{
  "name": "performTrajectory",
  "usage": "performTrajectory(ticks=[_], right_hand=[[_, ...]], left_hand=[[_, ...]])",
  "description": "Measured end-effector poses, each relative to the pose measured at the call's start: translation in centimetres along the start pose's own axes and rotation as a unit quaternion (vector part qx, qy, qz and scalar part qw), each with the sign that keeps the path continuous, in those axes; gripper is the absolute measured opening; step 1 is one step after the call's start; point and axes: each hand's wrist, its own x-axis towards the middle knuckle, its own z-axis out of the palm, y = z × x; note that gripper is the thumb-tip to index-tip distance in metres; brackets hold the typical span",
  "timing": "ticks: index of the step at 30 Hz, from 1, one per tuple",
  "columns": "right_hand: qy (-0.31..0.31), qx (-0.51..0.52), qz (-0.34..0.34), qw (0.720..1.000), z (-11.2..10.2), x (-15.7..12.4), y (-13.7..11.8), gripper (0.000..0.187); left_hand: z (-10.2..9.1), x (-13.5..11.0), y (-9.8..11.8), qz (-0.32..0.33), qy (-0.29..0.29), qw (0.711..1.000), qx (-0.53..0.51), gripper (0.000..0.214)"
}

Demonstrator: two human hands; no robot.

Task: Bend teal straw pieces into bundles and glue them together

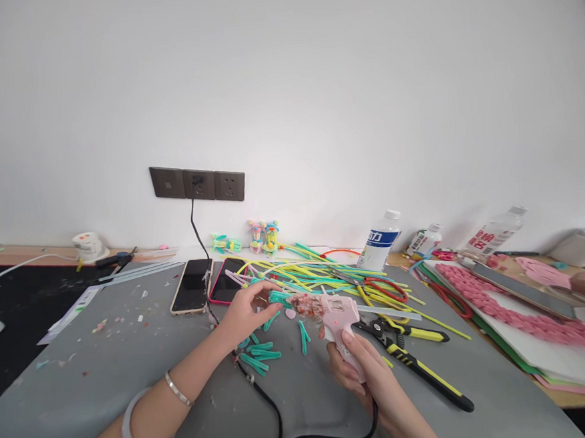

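Glue gun (340, 316) pale pink, nozzle (306, 305) mottled brown-red; pipe-cleaner pieces (255, 364) teal; plier handles (428, 377) black-yellow; mat (132, 363) grey.

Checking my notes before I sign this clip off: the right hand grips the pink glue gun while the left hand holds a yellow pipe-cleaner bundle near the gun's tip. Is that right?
Not quite: the pipe-cleaner bundle is teal, not yellow, as the head view shows. The left hand does hold it near the pink glue gun's tip, and the right hand grips the gun.

Pliers (418, 369) lie right of the glue gun (340, 314), two phones (192, 289) left, a bottle (378, 241) behind.
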Motion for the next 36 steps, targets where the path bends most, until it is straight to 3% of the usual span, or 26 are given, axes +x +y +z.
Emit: performTrajectory(ticks=[19,29,36], right_hand=[[0.060,-0.026,-0.007,0.998,-0.2,-0.7,-0.8,0.044],[0.005,-0.042,-0.004,0.999,0.9,-0.1,-0.5,0.046],[0.006,-0.044,0.002,0.999,1.2,0.1,-0.7,0.049]], left_hand=[[-0.2,-0.1,0.1,0.000,0.034,0.999,-0.029,0.029],[0.0,-0.1,0.6,0.015,0.005,1.000,0.022,0.025],[0.1,0.1,0.3,0.021,0.004,0.999,0.038,0.025]])
